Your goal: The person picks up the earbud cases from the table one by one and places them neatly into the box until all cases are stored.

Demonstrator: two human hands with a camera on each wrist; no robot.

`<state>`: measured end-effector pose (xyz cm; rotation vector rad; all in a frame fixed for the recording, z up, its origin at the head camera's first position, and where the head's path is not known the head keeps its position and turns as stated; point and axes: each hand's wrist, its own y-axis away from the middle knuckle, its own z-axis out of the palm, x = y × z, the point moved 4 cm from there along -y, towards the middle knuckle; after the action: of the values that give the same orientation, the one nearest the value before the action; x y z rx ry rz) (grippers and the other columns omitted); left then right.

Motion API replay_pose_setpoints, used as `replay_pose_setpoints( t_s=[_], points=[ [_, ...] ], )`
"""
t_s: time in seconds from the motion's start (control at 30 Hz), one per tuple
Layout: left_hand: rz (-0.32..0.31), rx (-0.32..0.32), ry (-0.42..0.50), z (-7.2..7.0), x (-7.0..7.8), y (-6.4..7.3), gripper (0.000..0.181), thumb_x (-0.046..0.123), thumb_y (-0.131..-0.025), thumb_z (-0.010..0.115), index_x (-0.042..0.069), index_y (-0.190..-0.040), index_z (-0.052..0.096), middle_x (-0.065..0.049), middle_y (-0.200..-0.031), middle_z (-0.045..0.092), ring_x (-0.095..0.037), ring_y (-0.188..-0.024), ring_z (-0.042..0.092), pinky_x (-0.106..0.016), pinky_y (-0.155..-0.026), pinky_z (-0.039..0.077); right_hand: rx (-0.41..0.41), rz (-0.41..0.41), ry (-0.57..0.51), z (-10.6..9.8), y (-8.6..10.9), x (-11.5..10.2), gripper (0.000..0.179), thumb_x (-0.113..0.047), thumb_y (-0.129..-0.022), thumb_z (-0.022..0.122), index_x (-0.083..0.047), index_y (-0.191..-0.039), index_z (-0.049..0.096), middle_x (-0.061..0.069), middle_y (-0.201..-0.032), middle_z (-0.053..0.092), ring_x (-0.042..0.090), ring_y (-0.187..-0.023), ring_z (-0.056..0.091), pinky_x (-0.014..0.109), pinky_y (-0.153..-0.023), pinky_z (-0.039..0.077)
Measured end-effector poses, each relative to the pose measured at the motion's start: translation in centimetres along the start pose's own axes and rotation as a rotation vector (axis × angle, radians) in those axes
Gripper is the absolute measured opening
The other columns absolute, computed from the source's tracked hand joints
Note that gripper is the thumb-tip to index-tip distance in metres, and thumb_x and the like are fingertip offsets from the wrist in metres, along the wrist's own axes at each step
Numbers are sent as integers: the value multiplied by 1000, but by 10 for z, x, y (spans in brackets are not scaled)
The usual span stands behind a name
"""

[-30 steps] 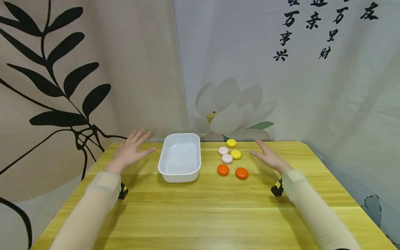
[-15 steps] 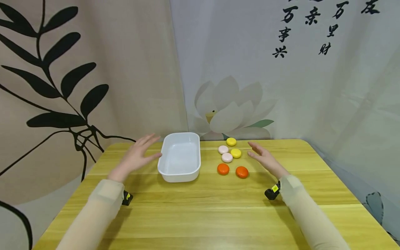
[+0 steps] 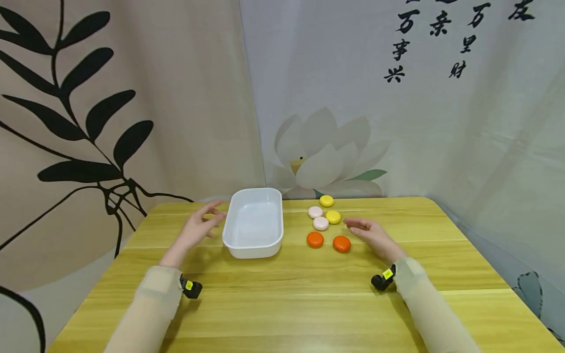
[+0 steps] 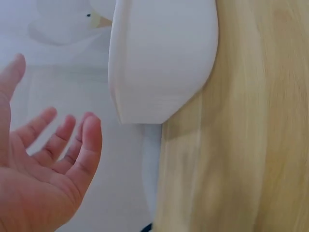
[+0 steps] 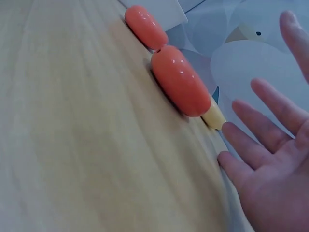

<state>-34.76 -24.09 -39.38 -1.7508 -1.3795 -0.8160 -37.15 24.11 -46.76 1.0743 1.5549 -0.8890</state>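
A white rectangular dish [image 3: 253, 251] with rounded corners stands on the wooden table. Just left of it hovers my left hand [image 3: 196, 230], fingers loosely bent and holding nothing; in the left wrist view its fingers [image 4: 89, 145] are apart from the dish wall [image 4: 159, 63]. To the dish's right lie two orange discs [image 3: 342, 243], two pale pink discs [image 3: 321, 223] and two yellow discs [image 3: 333, 217], all round and glossy. My right hand [image 3: 375, 238] is beside them on the right, empty, its fingers [image 5: 256, 145] loosely extended near an orange disc [image 5: 181, 81].
The wooden table [image 3: 282, 304] runs from in front of me back to a printed cloth [image 3: 203, 98] with leaves, a lotus and dark characters. A small black camera sits on each wrist, the left camera [image 3: 191, 288] and the right camera [image 3: 383, 279].
Both hands have lowered a little and their fingers have drawn in from a wider spread. The right hand has come left toward the discs, the left hand toward the dish. Dish and discs stay put.
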Motion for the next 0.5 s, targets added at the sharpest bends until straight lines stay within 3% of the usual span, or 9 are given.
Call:
replay_pose_setpoints(
  t_s=[0.23,0.37,0.5],
  points=[
    [-195,7,207,6,-18,0,71,40,-96,59,2,-149,33,-24,-131,45,-38,-100,59,-32,-67,56,-1,-23,-107,2,0,9,51,-14,-98,59,9,-140,42,30,-143,40,41,-133,36,14,-94,40],
    [-275,12,297,12,-31,-2,67,38,-97,57,2,-149,33,-23,-138,43,-26,-94,60,-29,-68,54,3,-15,-116,1,0,11,52,-12,-97,60,9,-140,42,28,-143,41,39,-132,38,17,-95,41],
    [-316,-2,359,17,-36,-2,66,39,-97,57,1,-147,37,-18,-135,48,-16,-86,61,-28,-69,54,-7,12,-117,1,1,11,51,-12,-96,60,7,-140,43,24,-143,44,35,-133,39,32,-108,32]
  ],
)
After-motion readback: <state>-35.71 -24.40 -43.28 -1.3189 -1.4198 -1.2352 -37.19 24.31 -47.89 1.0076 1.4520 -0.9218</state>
